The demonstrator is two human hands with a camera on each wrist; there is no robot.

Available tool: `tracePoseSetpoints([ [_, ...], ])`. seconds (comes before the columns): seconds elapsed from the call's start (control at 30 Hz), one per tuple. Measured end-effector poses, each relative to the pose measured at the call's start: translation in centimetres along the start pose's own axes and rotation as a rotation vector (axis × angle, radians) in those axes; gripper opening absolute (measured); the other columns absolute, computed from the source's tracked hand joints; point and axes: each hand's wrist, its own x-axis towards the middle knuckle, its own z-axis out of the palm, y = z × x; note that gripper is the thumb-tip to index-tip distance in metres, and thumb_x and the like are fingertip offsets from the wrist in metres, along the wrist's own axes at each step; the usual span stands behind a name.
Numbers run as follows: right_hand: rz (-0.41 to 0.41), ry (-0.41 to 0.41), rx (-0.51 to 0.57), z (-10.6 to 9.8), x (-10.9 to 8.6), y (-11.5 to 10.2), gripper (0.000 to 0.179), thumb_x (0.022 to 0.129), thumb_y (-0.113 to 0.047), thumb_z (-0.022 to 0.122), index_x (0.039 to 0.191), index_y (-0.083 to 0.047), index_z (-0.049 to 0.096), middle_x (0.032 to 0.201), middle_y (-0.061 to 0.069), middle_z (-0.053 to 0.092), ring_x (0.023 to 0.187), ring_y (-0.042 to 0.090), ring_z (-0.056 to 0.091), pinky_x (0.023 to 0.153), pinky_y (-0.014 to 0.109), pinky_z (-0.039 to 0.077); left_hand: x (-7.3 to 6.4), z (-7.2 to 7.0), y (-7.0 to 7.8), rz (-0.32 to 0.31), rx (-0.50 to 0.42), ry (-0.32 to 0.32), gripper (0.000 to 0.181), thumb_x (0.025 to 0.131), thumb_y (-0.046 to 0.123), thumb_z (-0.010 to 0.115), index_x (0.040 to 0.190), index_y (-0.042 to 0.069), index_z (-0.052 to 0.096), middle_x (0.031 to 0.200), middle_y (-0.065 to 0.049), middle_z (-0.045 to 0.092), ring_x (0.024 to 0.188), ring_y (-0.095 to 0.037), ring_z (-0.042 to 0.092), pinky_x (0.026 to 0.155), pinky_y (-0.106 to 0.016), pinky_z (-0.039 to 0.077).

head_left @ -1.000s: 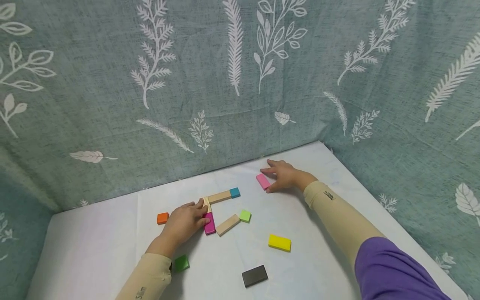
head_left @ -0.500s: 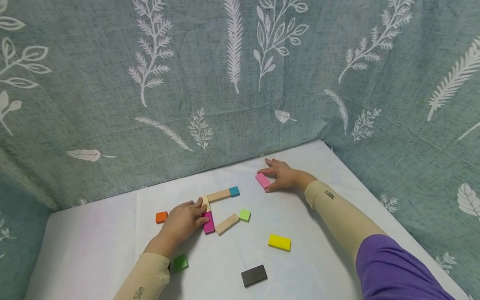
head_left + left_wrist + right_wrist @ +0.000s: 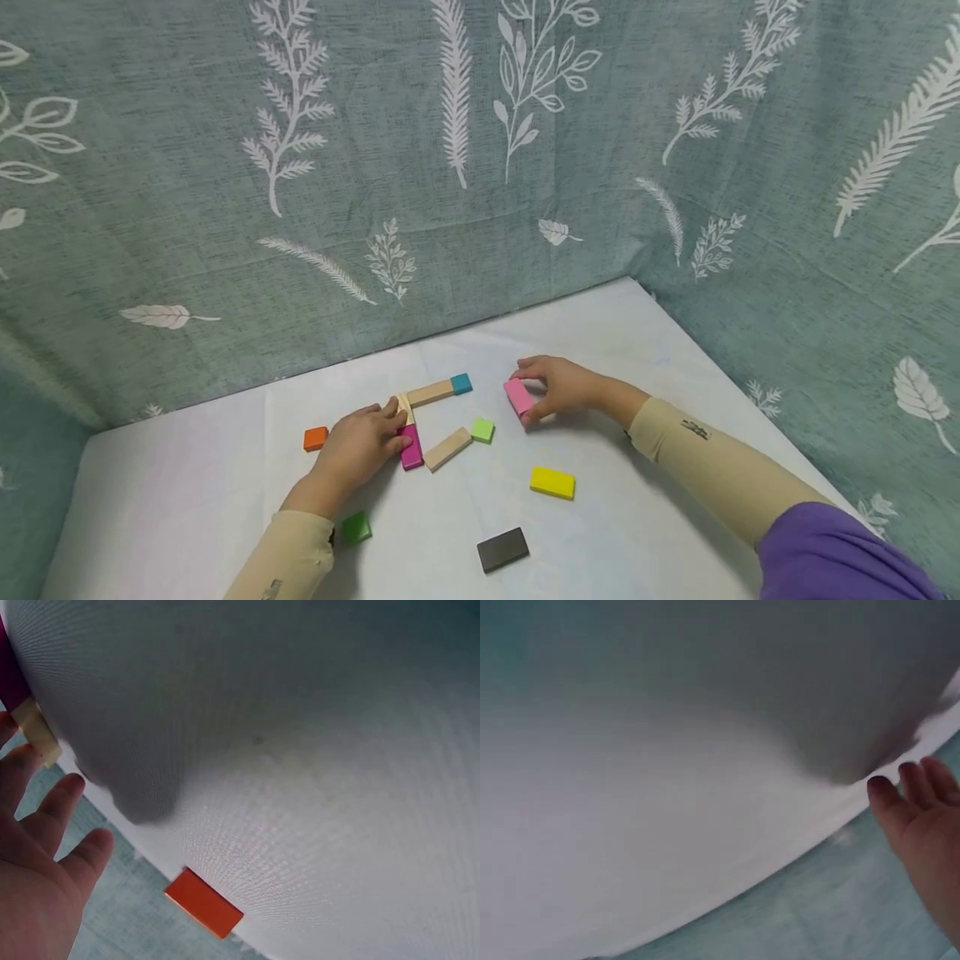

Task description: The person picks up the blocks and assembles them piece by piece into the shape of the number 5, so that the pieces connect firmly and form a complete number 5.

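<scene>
In the head view, my right hand [image 3: 562,389] pinches a pink wooden block [image 3: 518,397] between thumb and fingers over the white table. My left hand [image 3: 356,450] rests on a magenta block [image 3: 411,454] and a pale wood block [image 3: 406,407] at its end, fingertips covering part of both. From that pale block a longer natural wood block [image 3: 431,393] runs right to a small blue block [image 3: 461,383]. In the left wrist view, fingers lie spread beside the pale block [image 3: 36,731]. The right wrist view shows my right hand [image 3: 930,825] in part; its block is hidden there.
Another natural block [image 3: 447,450] touches a lime green block [image 3: 483,431]. Yellow [image 3: 552,483] and black [image 3: 503,550] blocks lie toward the front. A dark green block [image 3: 356,528] sits beside the left forearm, an orange one [image 3: 316,438] left of the hand. Leaf-patterned curtain [image 3: 337,167] borders the table.
My right hand has closed its thumb and fingers on the pink block and drawn it toward the front of the table. The left hand has stayed on the magenta and pale blocks.
</scene>
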Motion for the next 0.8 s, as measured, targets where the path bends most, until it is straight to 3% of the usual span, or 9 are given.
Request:
tracePoseSetpoints([
  [0.3, -0.056, 0.004, -0.166, 4.2, -3.5, -2.9, 0.075, 0.071, -0.055, 0.087, 0.137, -0.029, 0.064, 0.165, 0.003, 0.031, 0.152, 0.026, 0.031, 0.122, 0.048, 0.032, -0.1, 0.2, -0.2, 0.023, 0.003, 0.011, 0.052, 0.091, 0.034, 0.074, 0.136, 0.012, 0.064, 0.150, -0.015, 0.053, 0.132, -0.044, 0.055, 0.107, -0.058, 0.045],
  [0.5, -0.124, 0.047, -0.284, 5.1, -4.0, -2.9, 0.076, 0.073, -0.061, 0.083, 0.138, -0.027, 0.063, 0.163, 0.004, 0.037, 0.151, 0.026, 0.033, 0.122, 0.046, 0.033, -0.1, 0.1, -0.1, 0.014, 0.008, 0.010, 0.051, 0.091, 0.034, 0.074, 0.137, 0.012, 0.064, 0.151, -0.014, 0.052, 0.132, -0.043, 0.055, 0.108, -0.058, 0.045],
  [0.8, -0.120, 0.057, -0.293, 5.8, -4.8, -3.1, 0.077, 0.070, -0.066, 0.082, 0.136, -0.028, 0.065, 0.162, 0.003, 0.039, 0.150, 0.025, 0.035, 0.121, 0.047, 0.035, 0.0, 0.1, 0.0, 0.006, 0.000, 0.011, 0.051, 0.091, 0.034, 0.073, 0.137, 0.012, 0.064, 0.152, -0.014, 0.051, 0.133, -0.043, 0.054, 0.108, -0.058, 0.045],
])
